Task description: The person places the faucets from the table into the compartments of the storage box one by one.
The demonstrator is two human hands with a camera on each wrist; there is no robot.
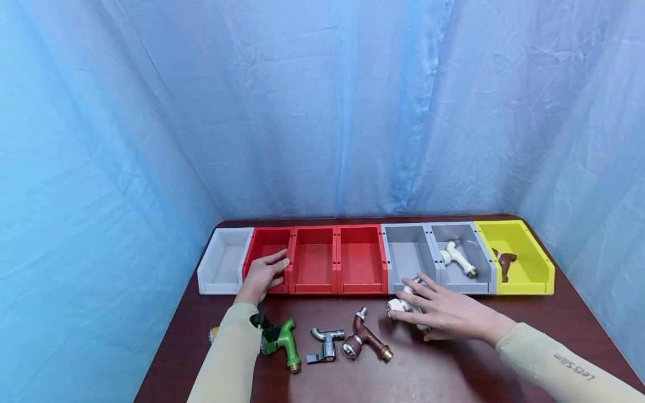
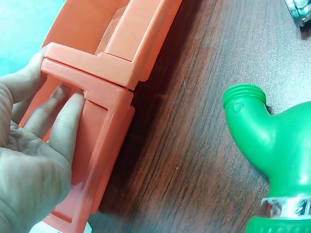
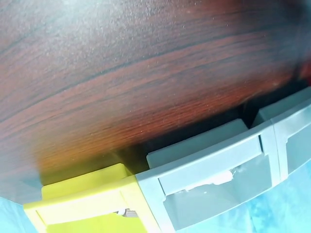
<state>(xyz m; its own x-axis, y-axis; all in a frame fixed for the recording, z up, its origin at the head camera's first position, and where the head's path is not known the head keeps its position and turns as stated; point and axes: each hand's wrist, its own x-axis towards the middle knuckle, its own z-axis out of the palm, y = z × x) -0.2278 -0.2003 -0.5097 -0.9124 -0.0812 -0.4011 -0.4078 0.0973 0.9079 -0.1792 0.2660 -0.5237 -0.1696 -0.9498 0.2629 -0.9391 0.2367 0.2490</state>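
My right hand [image 1: 443, 310] grips a white tap [image 1: 398, 305], its fingers spread over the body and the thumb on the near side. The fingers hide much of the tap, whose upper end overlaps the front of a grey bin [image 1: 410, 263]. At the left, my left hand [image 1: 262, 275] holds the side rim of a red bin [image 2: 112, 97], with two fingers inside it in the left wrist view. Below that hand lies a green tap [image 1: 288, 344]. A chrome tap [image 1: 327, 344] and a brown tap [image 1: 368, 334] lie to its right. The right wrist view shows no hand.
The bins form a row along the back, from a white bin [image 1: 224, 288] to a yellow bin [image 1: 524, 288]. A second white tap [image 1: 457, 258] lies in the right grey bin; a small brown tap [image 1: 505, 263] is in the yellow one. A yellow piece [image 1: 213, 334] shows beside the left sleeve.
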